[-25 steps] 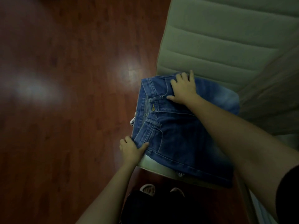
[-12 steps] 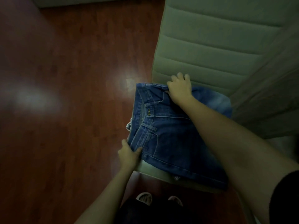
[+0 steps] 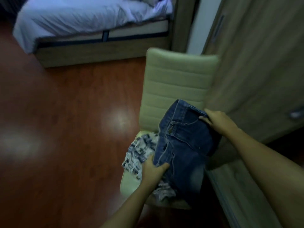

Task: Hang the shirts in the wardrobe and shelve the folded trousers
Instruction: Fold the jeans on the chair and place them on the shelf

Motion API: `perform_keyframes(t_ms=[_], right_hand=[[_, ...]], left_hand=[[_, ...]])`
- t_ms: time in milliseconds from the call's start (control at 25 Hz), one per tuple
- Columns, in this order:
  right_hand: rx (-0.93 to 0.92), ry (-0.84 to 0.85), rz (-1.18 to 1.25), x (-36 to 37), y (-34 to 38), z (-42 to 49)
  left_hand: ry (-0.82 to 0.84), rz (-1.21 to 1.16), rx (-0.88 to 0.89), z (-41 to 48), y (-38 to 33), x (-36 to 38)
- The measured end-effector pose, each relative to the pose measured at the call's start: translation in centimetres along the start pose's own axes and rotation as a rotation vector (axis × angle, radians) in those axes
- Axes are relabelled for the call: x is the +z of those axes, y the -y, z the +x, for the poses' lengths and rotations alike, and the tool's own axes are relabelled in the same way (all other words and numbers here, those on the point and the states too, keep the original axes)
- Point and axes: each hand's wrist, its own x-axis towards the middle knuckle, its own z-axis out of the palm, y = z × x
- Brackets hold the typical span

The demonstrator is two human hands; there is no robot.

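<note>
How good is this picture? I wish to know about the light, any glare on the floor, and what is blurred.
Head view: dim overall, with a bluish cast; two soft glare patches lie on the wooden floor; the bed and the wardrobe are smeared by blur, while the jeans, held by the left hand and the right hand, look fairly clear.

Folded jeans [image 3: 184, 145] hide most of the patterned garment [image 3: 141, 152].
</note>
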Motion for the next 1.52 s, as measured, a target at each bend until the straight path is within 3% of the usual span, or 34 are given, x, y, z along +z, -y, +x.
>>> perform_keyframes(t_ms=[120, 280, 440, 640, 720, 840, 920, 1160, 1360, 1440, 1520], right_hand=[[0.077, -0.182, -0.038, -10.7, -2.9, -4.0], [0.118, -0.463, -0.093, -24.5, -3.7, -8.8], [0.114, -0.844, 0.064, -37.2, -3.1, -15.0], [-0.049, -1.109, 0.444, -45.8, -0.3, -22.1], [-0.101, -1.111, 0.593, -47.9, 0.0, -23.9], [-0.083, -1.088, 0.632, -48.7, -0.8, -25.0], [-0.059, -1.12, 0.709, -47.9, -1.4, -25.1], [-0.14, -1.106, 0.944, -46.7, -1.0, -26.4], [-0.016, -1.063, 1.234, -48.8, 0.7, -25.6], [-0.083, -1.07, 1.423, -50.3, 2.4, -25.4], [-0.17, -1.037, 1.444, -51.4, 4.9, -24.9]], left_hand=[[0.185, 0.022, 0.185, -3.0, -8.9, 4.1], [0.206, -0.122, 0.444, -5.8, -21.3, 7.3], [0.151, -0.179, 0.756, -8.5, -32.8, 6.8], [0.114, -0.328, 1.027, -12.9, -44.9, 4.7], [0.066, -0.323, 1.116, -14.5, -48.1, 4.4], [0.04, -0.199, 1.14, -15.0, -49.6, 4.8], [0.095, -0.18, 1.127, -15.8, -50.0, 5.2], [0.285, -0.463, 0.935, -17.4, -51.8, 6.0], [0.318, -0.447, 0.814, -20.0, -53.9, 7.8], [0.368, -0.471, 0.817, -22.5, -55.7, 9.4], [0.434, -0.456, 0.865, -25.0, -57.1, 11.4]])
